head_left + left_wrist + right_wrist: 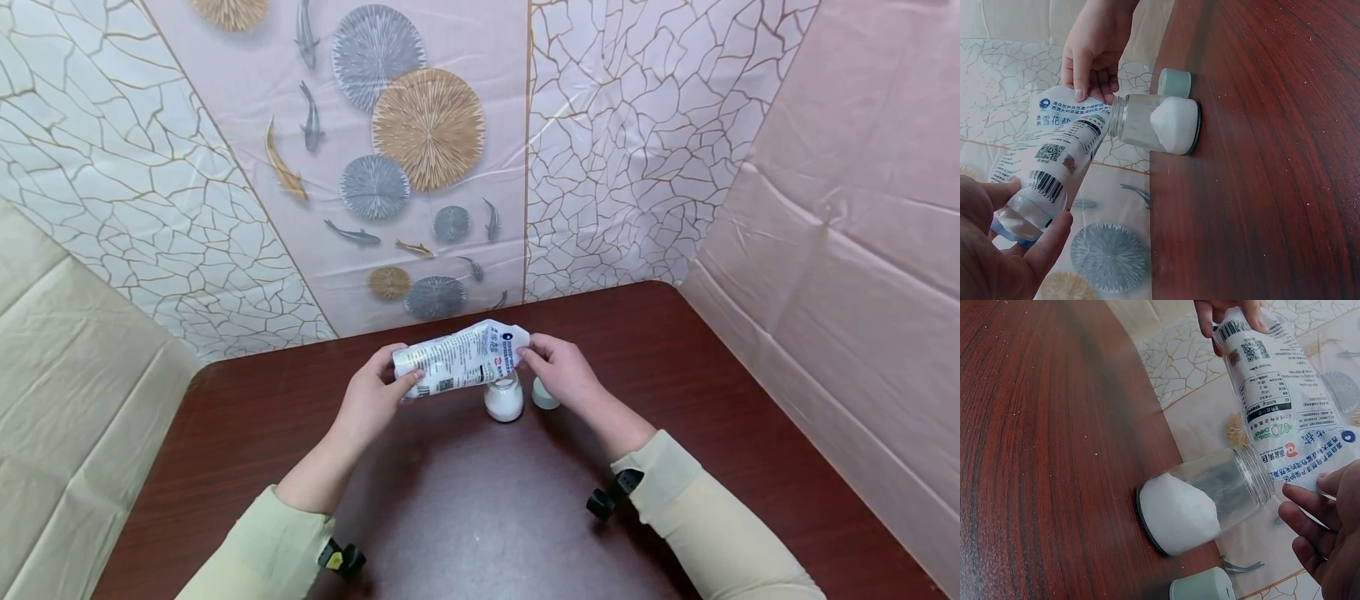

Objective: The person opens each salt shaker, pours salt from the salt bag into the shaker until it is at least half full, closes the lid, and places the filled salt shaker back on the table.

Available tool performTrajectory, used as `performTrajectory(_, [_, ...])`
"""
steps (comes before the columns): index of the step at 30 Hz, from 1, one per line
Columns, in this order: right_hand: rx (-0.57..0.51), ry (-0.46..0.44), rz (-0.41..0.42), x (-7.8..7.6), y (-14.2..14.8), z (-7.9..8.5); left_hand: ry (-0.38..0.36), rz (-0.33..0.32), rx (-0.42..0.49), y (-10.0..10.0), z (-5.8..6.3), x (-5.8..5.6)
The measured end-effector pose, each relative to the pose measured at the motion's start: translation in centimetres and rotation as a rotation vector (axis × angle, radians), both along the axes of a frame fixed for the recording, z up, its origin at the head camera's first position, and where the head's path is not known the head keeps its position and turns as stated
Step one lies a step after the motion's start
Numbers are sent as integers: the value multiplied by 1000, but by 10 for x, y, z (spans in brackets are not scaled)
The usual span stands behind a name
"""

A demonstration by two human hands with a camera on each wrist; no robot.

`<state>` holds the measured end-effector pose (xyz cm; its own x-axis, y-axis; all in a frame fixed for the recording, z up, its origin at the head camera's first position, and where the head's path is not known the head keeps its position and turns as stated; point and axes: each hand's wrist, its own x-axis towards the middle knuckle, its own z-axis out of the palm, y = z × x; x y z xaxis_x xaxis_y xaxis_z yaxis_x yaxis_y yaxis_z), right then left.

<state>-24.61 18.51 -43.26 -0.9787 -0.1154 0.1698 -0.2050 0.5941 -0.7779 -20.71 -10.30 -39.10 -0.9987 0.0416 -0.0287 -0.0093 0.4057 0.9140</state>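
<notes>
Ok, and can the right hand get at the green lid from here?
Probably yes: the lid lies on the table nearby, beside the jar, with nothing seen between, though the right hand would need to release the bag.

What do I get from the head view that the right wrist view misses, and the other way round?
Head view only: both pale sleeves and the black wrist-worn devices.

Right wrist view only: the sloping top of the white heap inside the glass jar, and tiny white specks on the table.

Both: the left hand and right hand holding the printed bag, one end at the jar's mouth, with the pale green cap beside the jar.
</notes>
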Motion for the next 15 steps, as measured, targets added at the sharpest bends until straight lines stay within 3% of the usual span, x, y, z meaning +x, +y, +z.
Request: performTrajectory(15, [-14, 10, 5, 1, -1, 0, 3, -6, -2, 0, 1, 0])
